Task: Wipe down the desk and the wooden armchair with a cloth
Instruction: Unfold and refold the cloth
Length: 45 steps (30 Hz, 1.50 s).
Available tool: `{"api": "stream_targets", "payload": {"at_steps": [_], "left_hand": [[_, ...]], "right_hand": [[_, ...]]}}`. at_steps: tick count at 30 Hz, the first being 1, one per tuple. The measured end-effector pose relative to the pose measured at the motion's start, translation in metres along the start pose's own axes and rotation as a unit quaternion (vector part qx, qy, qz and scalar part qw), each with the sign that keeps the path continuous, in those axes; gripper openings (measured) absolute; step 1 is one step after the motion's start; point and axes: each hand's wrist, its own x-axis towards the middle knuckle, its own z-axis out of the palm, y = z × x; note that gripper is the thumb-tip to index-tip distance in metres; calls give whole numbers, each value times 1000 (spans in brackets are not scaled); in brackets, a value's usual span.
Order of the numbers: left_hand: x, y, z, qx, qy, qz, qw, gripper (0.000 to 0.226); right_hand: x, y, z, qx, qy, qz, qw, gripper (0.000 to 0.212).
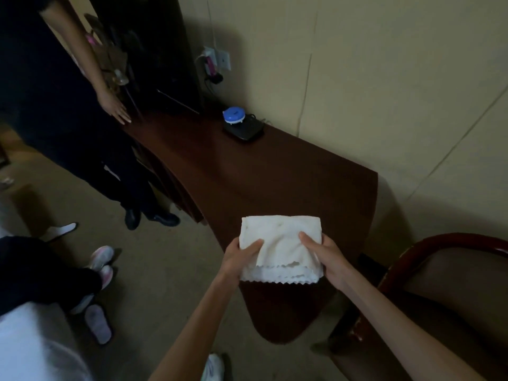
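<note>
White folded cloth (277, 243) lies at the desk's (275, 174) near edge, gripped by left hand (239, 259) and right hand (327, 257).

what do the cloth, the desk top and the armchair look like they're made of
Cloth: soft white woven fabric, perhaps cotton; it drapes, folds in layers and has zigzag-cut edges.
Desk: dark reddish-brown wood or wood veneer with a smooth, slightly glossy finish; light reflects faintly off the top.
Armchair: curved frame of glossy red-brown varnished wood; its brown padding looks like leather or vinyl, hard to tell.
</note>
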Motion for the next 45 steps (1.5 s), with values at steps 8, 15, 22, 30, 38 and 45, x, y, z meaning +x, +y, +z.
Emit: {"api": "stream_targets", "payload": {"at_steps": [8,15,22,30,38,45], "left_hand": [[46,55,-103,4,-118,18,993,52],[110,122,-131,-48,-310,-63,947,57],[198,169,-98,-9,-276,-23,961,46],[295,213,-39,-53,-155,-91,982,47],[366,223,2,-86,-136,-114,980,48],[434,213,36,-165,-113,-197,960,52]], "right_hand": [[41,-6,93,23,29,-30,999,54],[74,-47,138,45,43,-33,998,55],[165,-95,132,24,79,-30,996,53],[271,-180,97,-69,89,35,993,52],[375,-232,80,-352,188,16,917,38],[488,-242,84,-525,254,39,811,54]]}}
